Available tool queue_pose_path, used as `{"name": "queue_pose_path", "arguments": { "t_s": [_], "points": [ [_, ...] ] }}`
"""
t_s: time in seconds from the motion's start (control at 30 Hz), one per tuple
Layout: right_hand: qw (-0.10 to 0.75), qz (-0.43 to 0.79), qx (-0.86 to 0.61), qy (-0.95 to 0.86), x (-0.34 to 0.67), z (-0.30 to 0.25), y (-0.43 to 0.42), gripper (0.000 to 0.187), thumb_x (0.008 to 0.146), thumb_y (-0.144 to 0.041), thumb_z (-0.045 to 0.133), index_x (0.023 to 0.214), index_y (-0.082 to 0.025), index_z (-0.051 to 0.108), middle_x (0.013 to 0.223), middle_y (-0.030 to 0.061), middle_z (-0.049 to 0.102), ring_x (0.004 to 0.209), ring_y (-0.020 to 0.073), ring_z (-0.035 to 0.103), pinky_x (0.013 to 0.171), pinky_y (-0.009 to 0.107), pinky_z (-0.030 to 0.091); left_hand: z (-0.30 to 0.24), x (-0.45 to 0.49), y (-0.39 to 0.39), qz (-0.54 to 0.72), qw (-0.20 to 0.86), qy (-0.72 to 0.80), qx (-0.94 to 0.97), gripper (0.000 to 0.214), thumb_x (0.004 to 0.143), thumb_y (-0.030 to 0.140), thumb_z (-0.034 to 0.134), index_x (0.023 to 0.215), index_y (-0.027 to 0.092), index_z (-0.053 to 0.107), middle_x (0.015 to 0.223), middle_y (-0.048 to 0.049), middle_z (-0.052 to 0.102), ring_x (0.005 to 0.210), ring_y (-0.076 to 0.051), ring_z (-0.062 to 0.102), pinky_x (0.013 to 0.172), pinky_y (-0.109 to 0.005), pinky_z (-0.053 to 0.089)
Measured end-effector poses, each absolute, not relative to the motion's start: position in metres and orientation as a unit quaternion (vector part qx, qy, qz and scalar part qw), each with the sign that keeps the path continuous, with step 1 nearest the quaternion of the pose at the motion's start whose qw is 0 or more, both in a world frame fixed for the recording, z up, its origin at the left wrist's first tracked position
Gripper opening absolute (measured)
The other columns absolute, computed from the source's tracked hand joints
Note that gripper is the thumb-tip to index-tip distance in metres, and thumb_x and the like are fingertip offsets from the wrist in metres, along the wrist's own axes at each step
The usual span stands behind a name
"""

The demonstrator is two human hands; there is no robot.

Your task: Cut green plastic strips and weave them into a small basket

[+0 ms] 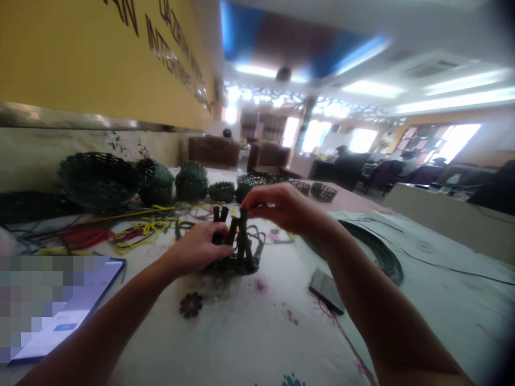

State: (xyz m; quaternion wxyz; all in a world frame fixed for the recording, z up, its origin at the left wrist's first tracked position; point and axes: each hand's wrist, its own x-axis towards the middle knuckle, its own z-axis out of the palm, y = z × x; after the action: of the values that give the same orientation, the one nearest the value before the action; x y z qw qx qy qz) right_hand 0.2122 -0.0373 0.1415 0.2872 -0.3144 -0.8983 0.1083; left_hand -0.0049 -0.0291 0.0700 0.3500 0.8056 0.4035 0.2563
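A small half-woven dark green basket (237, 257) with upright stakes stands on the white flowered tablecloth (249, 332) in front of me. My left hand (199, 246) is closed on its left side and grips some of the stakes. My right hand (277, 206) reaches over from the right and pinches the top of one stake. A loose green weaving strand (257, 236) curls round the basket's right side.
Several finished dark green baskets (98, 179) line the back of the table. Red and yellow cords (120, 233) lie at the left. A lit phone (68, 313) sits at my left, a dark phone (326, 289) at my right, beside coiled green strips (378, 252). People sit far behind.
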Motion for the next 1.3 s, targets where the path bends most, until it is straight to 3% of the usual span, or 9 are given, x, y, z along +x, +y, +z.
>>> {"name": "queue_pose_path", "arguments": {
  "t_s": [0.43,0.67,0.97,1.13,1.3],
  "points": [
    [0.307,0.05,-0.321,-0.895,0.219,0.124,-0.044,0.015,0.093,-0.022,0.055,0.079,-0.018,0.053,0.075,-0.0014,0.055,0.068,0.0101,0.048,0.064,0.024,0.039,0.069,-0.004,-0.032,0.264,0.342,0.393,0.811,0.013,0.073,0.028,0.067,0.078,0.017,0.067,0.077,-0.0002,0.064,0.072,-0.016,0.056,0.068,-0.028,0.039],
    [0.284,0.065,-0.346,-0.892,0.218,0.135,-0.049,0.019,0.088,-0.027,0.063,0.074,-0.018,0.055,0.064,-0.004,0.055,0.058,0.0082,0.045,0.057,0.024,0.034,0.066,-0.003,-0.033,0.251,0.356,0.382,0.815,0.013,0.074,0.029,0.066,0.076,0.017,0.062,0.073,0.0009,0.063,0.067,-0.014,0.053,0.064,-0.027,0.035],
    [0.23,0.144,-0.321,-0.907,0.216,0.146,-0.037,0.016,0.092,-0.024,0.058,0.078,-0.016,0.058,0.07,-0.0025,0.058,0.064,0.0091,0.051,0.062,0.024,0.04,0.065,-0.003,-0.032,0.252,0.366,0.378,0.812,0.013,0.073,0.03,0.065,0.075,0.017,0.062,0.073,0.0003,0.06,0.066,-0.014,0.052,0.064,-0.028,0.036],
    [0.237,0.114,-0.279,-0.924,0.21,0.15,-0.042,0.013,0.093,-0.022,0.058,0.082,-0.015,0.062,0.09,0.0036,0.065,0.077,0.0115,0.058,0.072,0.026,0.044,0.067,-0.004,-0.031,0.259,0.349,0.38,0.816,0.014,0.073,0.031,0.066,0.074,0.017,0.062,0.073,-0.0002,0.061,0.069,-0.016,0.054,0.066,-0.029,0.037],
    [0.205,0.083,-0.317,-0.922,0.208,0.151,-0.049,0.013,0.095,-0.025,0.056,0.088,-0.017,0.064,0.078,0.0,0.064,0.067,0.0103,0.054,0.064,0.025,0.04,0.065,-0.005,-0.03,0.265,0.355,0.389,0.808,0.014,0.073,0.03,0.066,0.076,0.017,0.064,0.075,-0.0012,0.063,0.07,-0.016,0.055,0.067,-0.029,0.038]
  ]
}}
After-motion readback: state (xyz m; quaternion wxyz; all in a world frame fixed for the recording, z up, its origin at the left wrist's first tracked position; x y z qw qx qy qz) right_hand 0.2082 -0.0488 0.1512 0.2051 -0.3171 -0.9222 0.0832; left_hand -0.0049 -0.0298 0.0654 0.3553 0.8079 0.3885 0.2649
